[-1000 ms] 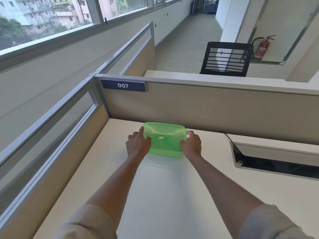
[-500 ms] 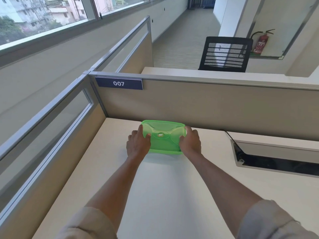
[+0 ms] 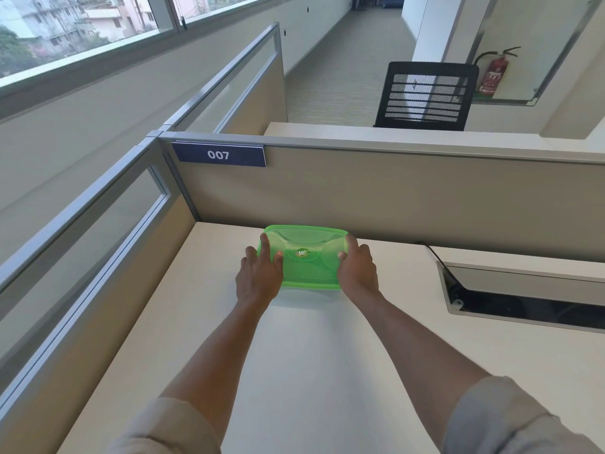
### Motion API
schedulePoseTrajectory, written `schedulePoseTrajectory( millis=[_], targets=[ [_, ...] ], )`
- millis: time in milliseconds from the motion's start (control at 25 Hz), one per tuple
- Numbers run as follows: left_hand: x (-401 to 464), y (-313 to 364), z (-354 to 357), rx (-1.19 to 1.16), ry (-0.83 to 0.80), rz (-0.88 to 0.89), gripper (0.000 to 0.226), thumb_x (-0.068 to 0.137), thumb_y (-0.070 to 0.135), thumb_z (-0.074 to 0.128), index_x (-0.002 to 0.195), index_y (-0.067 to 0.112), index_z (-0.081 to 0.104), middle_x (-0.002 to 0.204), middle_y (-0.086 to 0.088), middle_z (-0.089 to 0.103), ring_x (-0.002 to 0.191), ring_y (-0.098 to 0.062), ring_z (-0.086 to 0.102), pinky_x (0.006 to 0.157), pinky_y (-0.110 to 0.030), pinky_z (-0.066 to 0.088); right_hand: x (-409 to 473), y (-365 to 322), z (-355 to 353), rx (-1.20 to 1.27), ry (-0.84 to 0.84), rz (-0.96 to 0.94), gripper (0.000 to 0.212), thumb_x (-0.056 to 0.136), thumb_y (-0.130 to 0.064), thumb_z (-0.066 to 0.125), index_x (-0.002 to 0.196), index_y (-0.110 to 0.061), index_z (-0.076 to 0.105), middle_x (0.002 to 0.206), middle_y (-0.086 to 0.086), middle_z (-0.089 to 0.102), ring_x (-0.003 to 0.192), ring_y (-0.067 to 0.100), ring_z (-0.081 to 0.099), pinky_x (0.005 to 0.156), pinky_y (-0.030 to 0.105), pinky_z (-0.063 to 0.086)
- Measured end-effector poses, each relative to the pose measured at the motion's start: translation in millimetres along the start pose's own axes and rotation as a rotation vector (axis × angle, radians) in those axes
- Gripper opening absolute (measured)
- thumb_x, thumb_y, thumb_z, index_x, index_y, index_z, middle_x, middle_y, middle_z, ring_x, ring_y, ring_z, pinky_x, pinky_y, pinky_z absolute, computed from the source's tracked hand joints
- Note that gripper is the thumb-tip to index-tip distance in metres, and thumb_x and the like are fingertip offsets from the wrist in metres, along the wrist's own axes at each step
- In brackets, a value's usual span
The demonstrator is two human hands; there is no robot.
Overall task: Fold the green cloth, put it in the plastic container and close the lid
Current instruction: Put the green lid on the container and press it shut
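Compared with half a second ago, your hands and the plastic container (image 3: pixel 304 257) keep their positions. The container sits on the desk (image 3: pixel 311 371), close to the partition (image 3: pixel 393 198), lid (image 3: pixel 306 247) on. Your left hand (image 3: pixel 260 278) and right hand (image 3: pixel 357 273) clasp its ends, thumbs on the lid. The contents cannot be made out.

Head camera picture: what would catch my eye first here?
A bright green plastic container with its lid on stands at the far edge of the pale desk, the left hand and right hand pressing on its two ends. Behind it, a blue sign reads 007 on the partition.
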State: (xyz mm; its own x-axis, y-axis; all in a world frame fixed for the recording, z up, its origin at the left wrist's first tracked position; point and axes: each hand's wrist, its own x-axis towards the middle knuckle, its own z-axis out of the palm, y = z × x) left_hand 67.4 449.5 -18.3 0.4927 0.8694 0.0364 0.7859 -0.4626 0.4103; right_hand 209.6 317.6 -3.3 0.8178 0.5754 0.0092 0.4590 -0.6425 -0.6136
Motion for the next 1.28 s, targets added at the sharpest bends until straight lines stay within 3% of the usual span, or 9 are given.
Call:
schedulePoseTrajectory(
  millis=[120,440,640,840,1280],
  targets=[
    [-0.2,1.3,-0.3,0.01,-0.007,0.001,0.06,0.1,0.052,0.027,0.154,0.027,0.015,0.125,-0.017,0.047,0.103,-0.041,0.059,0.076,-0.045,0.049,-1.5,1.3,2.7,-0.065,-0.003,-0.026,0.036,0.102,-0.022,0.033,0.138,-0.02,0.033,0.099,0.013,0.047,0.082,0.038,0.053,0.067,0.037,0.036],
    [-2.7,2.2,-5.5,0.016,-0.036,-0.024,0.062,0.1,0.051,0.027,0.156,0.031,0.008,0.117,-0.02,0.051,0.1,-0.044,0.062,0.078,-0.045,0.05,-2.7,5.1,0.6,-0.202,-0.058,-0.039,0.049,0.103,-0.025,0.026,0.151,-0.024,0.017,0.099,0.016,0.067,0.092,0.038,0.062,0.068,0.037,0.037],
    [-1.1,0.9,-5.8,0.054,-0.043,-0.011,0.064,0.1,0.05,0.027,0.156,0.028,0.006,0.115,-0.022,0.057,0.102,-0.043,0.061,0.08,-0.045,0.048,-4.4,3.2,-3.2,-0.231,-0.088,-0.047,0.051,0.103,-0.024,0.025,0.153,-0.023,0.014,0.1,0.016,0.067,0.092,0.038,0.061,0.069,0.038,0.036],
    [3.7,-0.9,-11.9,0.206,-0.019,0.053,0.066,0.098,0.05,0.03,0.156,0.023,0.012,0.099,-0.018,0.07,0.089,-0.037,0.066,0.068,-0.038,0.042,-3.6,3.1,-4.8,-0.233,-0.116,-0.034,0.052,0.102,-0.024,0.026,0.153,-0.025,0.014,0.1,0.015,0.067,0.093,0.038,0.062,0.07,0.038,0.037],
    [6.6,-9.7,-16.0,0.193,-0.053,0.064,0.063,0.099,0.049,0.028,0.156,0.032,0.006,0.089,-0.015,0.069,0.082,-0.035,0.065,0.066,-0.037,0.041,-4.2,3.6,-2.8,-0.281,-0.112,-0.046,0.053,0.102,-0.021,0.024,0.154,-0.023,0.011,0.093,0.014,0.067,0.086,0.036,0.061,0.067,0.037,0.037]
  ],
)
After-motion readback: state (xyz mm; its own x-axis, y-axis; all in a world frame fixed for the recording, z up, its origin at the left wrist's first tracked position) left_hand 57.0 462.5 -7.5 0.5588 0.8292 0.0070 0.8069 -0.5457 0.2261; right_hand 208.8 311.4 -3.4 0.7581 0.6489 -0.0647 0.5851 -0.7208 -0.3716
